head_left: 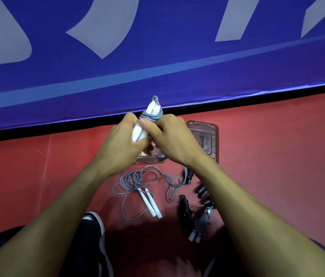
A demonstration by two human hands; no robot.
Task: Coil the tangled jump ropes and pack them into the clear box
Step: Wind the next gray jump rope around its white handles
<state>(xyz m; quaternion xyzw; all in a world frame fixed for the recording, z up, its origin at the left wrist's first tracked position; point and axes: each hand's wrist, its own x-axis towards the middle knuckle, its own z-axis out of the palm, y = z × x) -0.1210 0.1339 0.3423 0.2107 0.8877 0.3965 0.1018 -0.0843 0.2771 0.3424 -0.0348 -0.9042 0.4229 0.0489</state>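
Both my hands hold a jump rope with white handles and grey cord (151,114) up above the floor. My left hand (124,140) grips the two white handles together. My right hand (170,136) pinches the grey cord wound round their upper ends. Below my hands the clear box (150,159) lies on the red floor, mostly hidden, with its clear lid (207,136) to its right. A second, tangled grey rope with white handles (137,188) lies loose on the floor nearer me. To its right lie black ropes (185,206) and a coiled grey one (200,224).
A blue banner (157,56) with pale lettering stands along the far edge of the red floor (277,156), just behind my hands. My dark shoe with a white sole (93,226) sits at the lower left, close to the loose rope.
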